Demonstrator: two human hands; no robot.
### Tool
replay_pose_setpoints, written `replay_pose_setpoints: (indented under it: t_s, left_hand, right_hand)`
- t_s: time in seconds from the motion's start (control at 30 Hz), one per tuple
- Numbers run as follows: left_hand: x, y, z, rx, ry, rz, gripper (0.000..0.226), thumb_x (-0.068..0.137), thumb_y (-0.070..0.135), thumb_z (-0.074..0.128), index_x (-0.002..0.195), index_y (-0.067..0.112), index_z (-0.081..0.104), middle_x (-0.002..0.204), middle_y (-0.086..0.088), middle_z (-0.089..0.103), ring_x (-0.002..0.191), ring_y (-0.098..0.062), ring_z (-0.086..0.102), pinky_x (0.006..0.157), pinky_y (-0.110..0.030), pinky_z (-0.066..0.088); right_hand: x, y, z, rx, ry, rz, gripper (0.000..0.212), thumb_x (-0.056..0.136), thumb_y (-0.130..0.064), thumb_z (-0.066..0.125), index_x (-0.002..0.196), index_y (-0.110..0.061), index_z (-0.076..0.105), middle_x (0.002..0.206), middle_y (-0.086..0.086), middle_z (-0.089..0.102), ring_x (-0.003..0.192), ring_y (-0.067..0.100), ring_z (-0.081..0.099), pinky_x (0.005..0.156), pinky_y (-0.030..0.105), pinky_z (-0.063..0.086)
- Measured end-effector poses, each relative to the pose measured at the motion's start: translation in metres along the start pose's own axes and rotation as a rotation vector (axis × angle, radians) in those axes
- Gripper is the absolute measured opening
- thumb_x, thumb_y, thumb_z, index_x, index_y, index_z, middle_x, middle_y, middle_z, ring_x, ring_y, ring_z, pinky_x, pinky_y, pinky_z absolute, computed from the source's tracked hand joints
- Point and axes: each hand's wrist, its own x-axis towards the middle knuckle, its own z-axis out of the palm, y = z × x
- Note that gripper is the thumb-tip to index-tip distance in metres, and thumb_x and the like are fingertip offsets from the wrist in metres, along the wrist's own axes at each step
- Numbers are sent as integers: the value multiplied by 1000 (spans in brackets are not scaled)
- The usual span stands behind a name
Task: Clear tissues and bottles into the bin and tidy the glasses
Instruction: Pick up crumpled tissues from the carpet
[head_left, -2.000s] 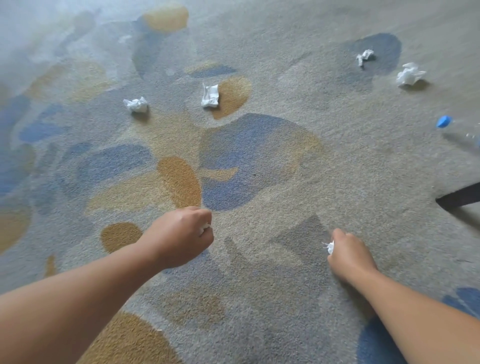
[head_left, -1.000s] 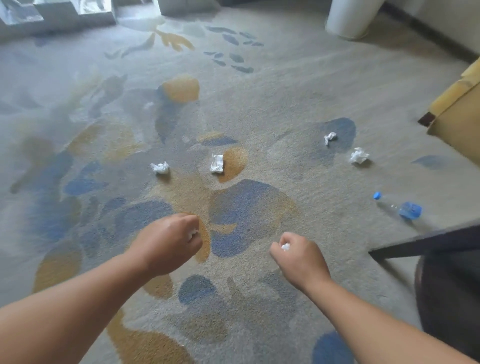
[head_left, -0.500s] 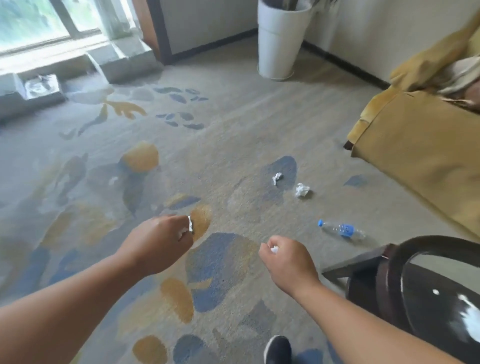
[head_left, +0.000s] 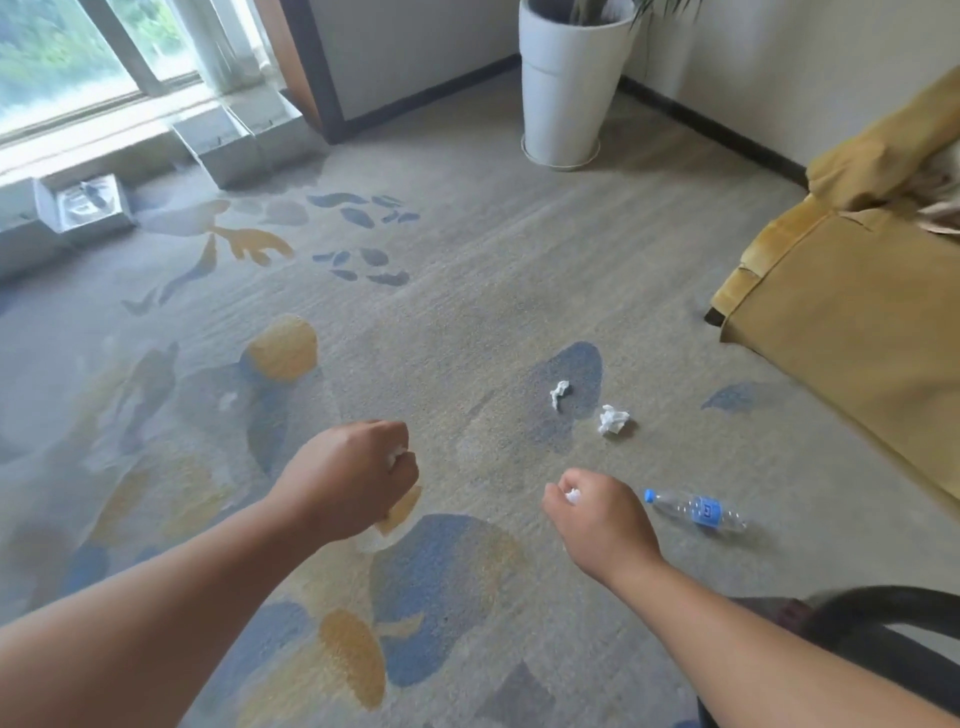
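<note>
My left hand (head_left: 348, 480) is a fist closed on a white tissue that peeks out between the fingers. A small white tissue also shows at the thumb of my right hand (head_left: 597, 519), which is clenched around it. Both hands hover above the patterned carpet. Two crumpled tissues lie ahead on the floor, a thin one (head_left: 559, 392) on a blue patch and a bigger one (head_left: 613, 420) to its right. Just right of my right hand, a clear plastic bottle (head_left: 693, 512) with a blue cap and label lies on its side.
A tall white planter (head_left: 563, 88) stands in the far corner. A yellow-covered sofa (head_left: 862, 312) fills the right side. A dark round chair (head_left: 857, 639) is at the lower right. A window and low ledge (head_left: 83, 208) run along the far left.
The view has lifted from the floor to the room, as if I rose. The two tissues that lay ahead on the left have slipped out of sight. Both fists stay closed on their tissues.
</note>
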Motion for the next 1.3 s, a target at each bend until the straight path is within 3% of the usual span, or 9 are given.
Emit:
replay_pose_setpoints:
  t_s: [0.07,0.2,0.4,0.57,0.7,0.97,1.13,1.23,1.3]
  left_hand:
    - [18,-3,-1,7,-11,7,23,92,28,49,75,13,53,69,4,56,55,-9,51,45,-24,30]
    - [73,6,-4,35,-43,59,23,93,28,49,79,11,55,77,-3,60,67,-21,56,52,-27,37]
    - [167,48,3,30,-40,227,21,92,29,51,80,13,57,76,-1,59,64,-18,53,50,-24,35]
    - [224,89,41,77,-141,321,23,92,30,51,78,12,57,76,-1,59,64,-19,56,51,-27,38]
    - [272,122,74,89,-192,339,22,91,30,51,77,14,58,76,1,60,64,-19,58,51,-26,41]
    - [355,163,167,181,-276,399,18,92,24,46,85,19,61,83,3,64,67,-15,61,57,-34,53]
    - [401,142,255,165,-309,457,26,89,17,47,100,32,64,103,8,67,65,-6,50,47,-16,33]
    - [437,121,315,148,-311,470,27,90,16,46,104,33,62,104,7,64,61,0,46,47,-17,31]
    - [459,107,354,152,-308,477,29,90,16,46,110,32,60,106,6,61,62,-5,49,48,-20,34]
  right_hand:
    - [11,0,-3,1,1,16,37,85,-34,49,56,-16,35,48,-4,35,47,13,30,46,32,23]
    - [42,6,-18,-11,53,85,38,85,-36,49,57,-14,34,47,-2,34,46,14,28,45,33,22]
    - [95,42,-43,45,185,204,38,85,-33,49,58,-9,36,49,-2,35,47,15,29,47,33,22]
    - [121,89,-52,84,245,332,34,82,-32,48,63,-6,39,55,11,44,50,17,32,47,33,25]
    - [145,132,-63,144,247,366,32,82,-32,50,60,-12,38,50,-2,38,46,12,30,45,31,22]
    - [195,211,-52,192,285,385,25,85,-34,53,64,-20,48,51,-9,44,42,4,37,37,19,24]
    - [234,258,-9,195,307,417,28,84,-31,53,59,-26,42,50,-10,42,40,3,39,37,17,20]
    - [266,291,29,184,320,418,27,85,-27,54,61,-21,44,54,-9,43,44,4,36,40,22,23]
    - [289,312,56,186,333,416,27,86,-26,55,62,-19,45,54,-8,43,46,5,34,42,25,24]
